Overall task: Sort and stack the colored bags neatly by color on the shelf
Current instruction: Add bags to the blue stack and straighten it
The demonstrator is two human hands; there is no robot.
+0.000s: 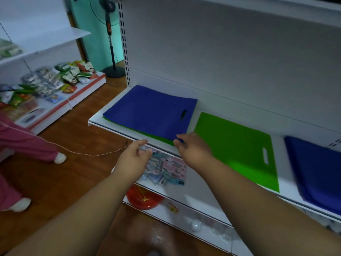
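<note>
On the white shelf [278, 145] a blue bag [151, 111] lies at the left, on top of a green bag [158, 138] whose edge shows beneath it. A green bag [238, 150] with a cut-out handle lies flat in the middle. Further right is a pile of blue bags [317, 170]. My right hand [191, 152] pinches the near right corner of the left blue bag. My left hand [132, 157] hovers at the shelf's front edge just left of it, fingers curled apart and holding nothing.
The shelf below holds pastel packets [166, 169], with a red bowl [144, 198] lower still. A person in pink trousers [27, 143] stands on the wooden floor at the left, near a low shelf of snack packets [55, 78]. A standing fan [110, 34] is behind.
</note>
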